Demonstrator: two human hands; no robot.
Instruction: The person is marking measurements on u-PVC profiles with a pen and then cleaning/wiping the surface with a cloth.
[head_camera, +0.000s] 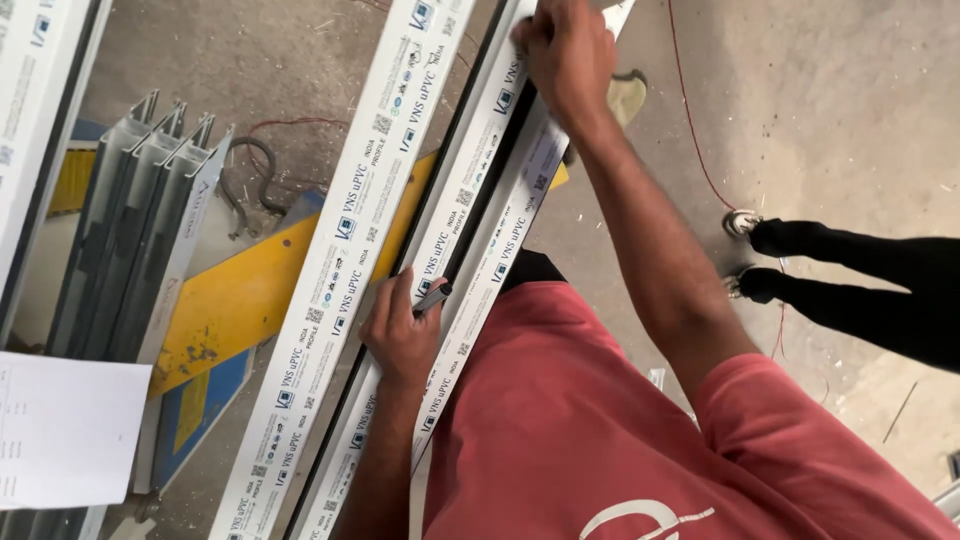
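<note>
My left hand (398, 332) grips a dark marker (433, 297), its tip on a long white plastic window profile (470, 200) that runs diagonally from the bottom left to the top. My right hand (563, 52) presses down on the same profile further along, near the top edge of the view, arm stretched out. A second white profile (345, 240), covered in printed film, lies parallel just to the left. My red shirt (600, 430) fills the bottom right.
Grey metal sections (140, 230) lie bundled at the left beside a yellow and blue support (235, 300). A sheet of paper (65, 430) sits at the bottom left. Another person's legs in black trousers (860, 280) stand on the concrete floor at the right, near a red wire (690, 130).
</note>
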